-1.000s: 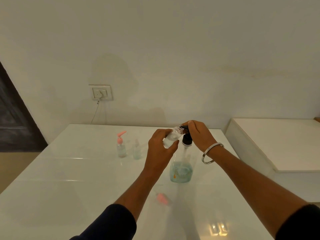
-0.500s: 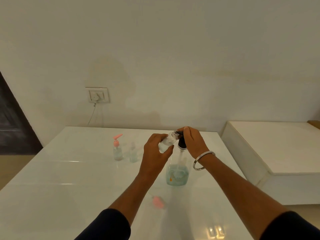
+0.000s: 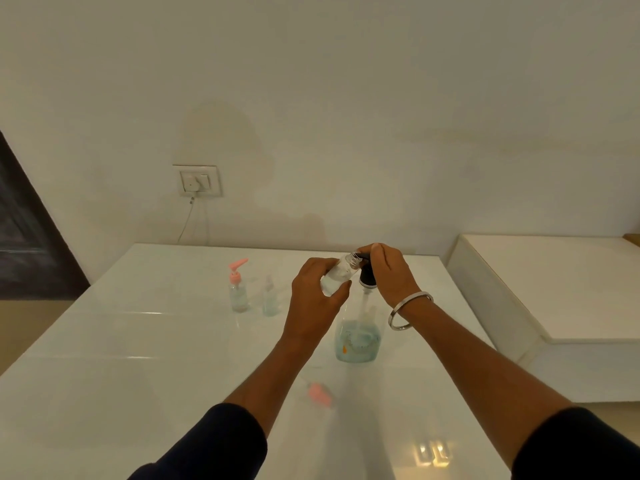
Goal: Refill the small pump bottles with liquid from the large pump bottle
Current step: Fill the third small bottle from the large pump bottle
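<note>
The table (image 3: pixel 138 358) is a glossy white top under both hands; treat it as slick, so a wet bottle base may slide on it.

The large pump bottle (image 3: pixel 358 341) stands upright directly below the right hand and just right of the left wrist. It is clear, with blue liquid in the lower part only. Judged moderately heavy at the base and stable, with a stiff wall. The handling point is the black pump head (image 3: pixel 367 277), not the body.

The right hand (image 3: pixel 389 271) rests over that pump head with fingers curled down on it, apparently pressing. A metal bangle (image 3: pixel 408 311) sits on the right wrist.

The left hand (image 3: pixel 317 301) grips 1 small open bottle (image 3: pixel 337 277), tilted, with its mouth at the pump spout. Judged light, thin-walled and slippery if wetted; hold it around the mid-body, as here, and avoid squeezing. The liquid level inside cannot be read.

2 more small bottles stand well to the left of the left hand: the pink-pump bottle (image 3: pixel 238 292) and, just beside it on the side nearer the hand, the clear-topped bottle (image 3: pixel 269 301). Both are light and narrow-based, so they are judged easy to tip; grip at the body.

1 loose pink pump cap (image 3: pixel 320 393) lies on the table between the forearms, nearer the person than both hands. Blur hides its detail.
</note>
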